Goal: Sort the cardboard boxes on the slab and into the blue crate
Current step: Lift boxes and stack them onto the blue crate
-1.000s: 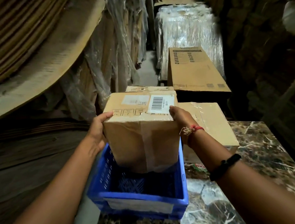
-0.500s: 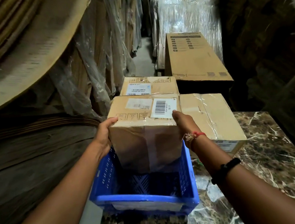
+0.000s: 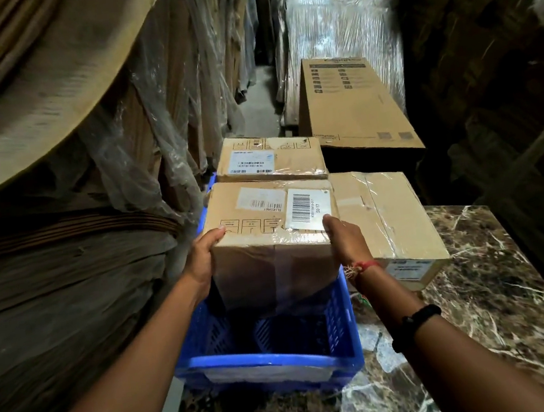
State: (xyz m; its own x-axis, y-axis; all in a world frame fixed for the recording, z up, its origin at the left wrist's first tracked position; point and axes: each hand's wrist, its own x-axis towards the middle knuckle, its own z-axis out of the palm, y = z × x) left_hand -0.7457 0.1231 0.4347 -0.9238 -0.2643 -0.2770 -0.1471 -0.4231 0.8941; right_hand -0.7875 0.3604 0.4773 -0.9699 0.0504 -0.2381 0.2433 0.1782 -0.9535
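Taped cardboard box (image 3: pixel 270 236), gripped at opposite sides by the left hand (image 3: pixel 204 264) and the right hand (image 3: pixel 346 241), its lower part inside the blue crate (image 3: pixel 267 358) on the marble bench (image 3: pixel 495 299), a second box (image 3: pixel 386 213) just beside it.

Held box: brown taped cardboard box with a barcode label (image 3: pixel 269 240), upright, its lower part inside the crate's far end. My left grip (image 3: pixel 202 264) and right grip (image 3: pixel 346 241) clasp its near top corners.
Crate: blue slatted plastic crate (image 3: pixel 268 362), on the left edge of the dark veined marble table (image 3: pixel 495 299).
Side box: flat film-taped cardboard box (image 3: pixel 386 213), on the table just right of the crate.
Far box: white-labelled cardboard box (image 3: pixel 272 158), just behind the held one.
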